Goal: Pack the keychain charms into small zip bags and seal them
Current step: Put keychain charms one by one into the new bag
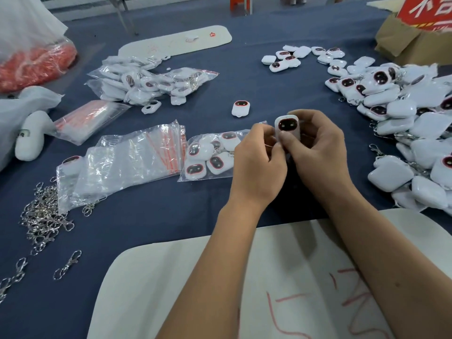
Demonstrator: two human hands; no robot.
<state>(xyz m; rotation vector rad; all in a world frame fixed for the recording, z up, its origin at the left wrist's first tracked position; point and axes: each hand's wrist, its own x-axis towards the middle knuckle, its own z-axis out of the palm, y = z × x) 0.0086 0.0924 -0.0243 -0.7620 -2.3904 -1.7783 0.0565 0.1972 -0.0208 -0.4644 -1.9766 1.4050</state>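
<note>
My right hand (pixel 318 152) grips a white charm (pixel 287 127) with a dark red-rimmed face, held upright above the blue table. My left hand (pixel 259 160) pinches something thin at the charm's lower edge; what it is stays hidden between the fingers. A zip bag (pixel 208 155) holding several charms lies just left of my hands. Empty zip bags (pixel 127 162) with red seal strips are stacked further left. One loose charm (pixel 241 108) lies beyond my hands.
A large heap of loose charms (pixel 403 113) fills the right side. Bagged charms (pixel 146 84) lie at the back left. Metal clasps (pixel 44 216) are piled at the left edge. A white board (pixel 171 289) lies under my forearms, a cardboard box (pixel 406 42) at the far right.
</note>
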